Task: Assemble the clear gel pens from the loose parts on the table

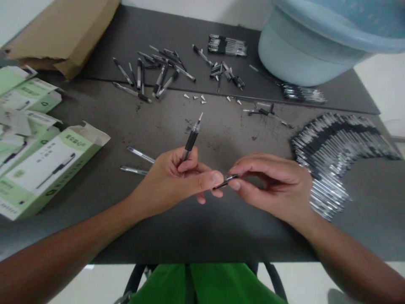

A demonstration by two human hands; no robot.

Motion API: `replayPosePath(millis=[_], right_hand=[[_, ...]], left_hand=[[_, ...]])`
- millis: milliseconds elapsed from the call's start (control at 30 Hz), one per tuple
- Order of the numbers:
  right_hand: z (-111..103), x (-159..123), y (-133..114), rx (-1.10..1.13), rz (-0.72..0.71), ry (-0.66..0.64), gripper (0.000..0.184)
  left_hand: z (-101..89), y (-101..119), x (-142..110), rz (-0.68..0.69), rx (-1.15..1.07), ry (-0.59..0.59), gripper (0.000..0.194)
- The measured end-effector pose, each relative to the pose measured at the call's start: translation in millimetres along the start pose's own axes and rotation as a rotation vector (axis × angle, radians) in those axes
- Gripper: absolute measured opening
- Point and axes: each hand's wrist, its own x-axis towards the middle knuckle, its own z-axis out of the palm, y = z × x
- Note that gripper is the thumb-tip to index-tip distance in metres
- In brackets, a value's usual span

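My left hand is closed around a pen with a black grip and clear barrel; its tip points up and away from me. My right hand pinches a thin dark pen part, whose far end touches my left index fingertip. Both hands hover over the dark grey table near its front edge. Two clear pen barrels lie on the table just left of my left hand.
Loose pens and parts and small metal tips are scattered at the back. A large fanned stack of pens fills the right. Green pen boxes lie at left, a cardboard box back left, a blue tub back right.
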Motion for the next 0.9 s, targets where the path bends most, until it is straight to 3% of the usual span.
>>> replayPosePath(millis=[167, 300, 500, 733, 900], right_hand=[[-4.7, 2.3, 5.5, 0.044, 0.006, -0.051, 0.024], [-6.5, 0.8, 11.5, 0.118, -0.016, -0.053, 0.038], [-7.4, 1.3, 11.8, 0.160, 0.022, -0.116, 0.043], [-6.8, 3.1, 8.8, 0.172, 0.186, -0.062, 0.029], [-3.8, -0.3, 8.9, 0.314, 0.295, -0.027, 0.034]], left_hand=[[-1.3, -0.5, 0.6, -0.030, -0.044, -0.019, 0.054], [-3.2, -0.6, 1.3, -0.013, 0.016, -0.036, 0.055], [-5.9, -0.5, 2.2, 0.035, 0.098, 0.039, 0.060], [-1.6, 1.4, -1.7, 0.087, 0.141, 0.141, 0.061], [-1.1, 2.2, -1.0, 0.133, 0.201, 0.149, 0.059]])
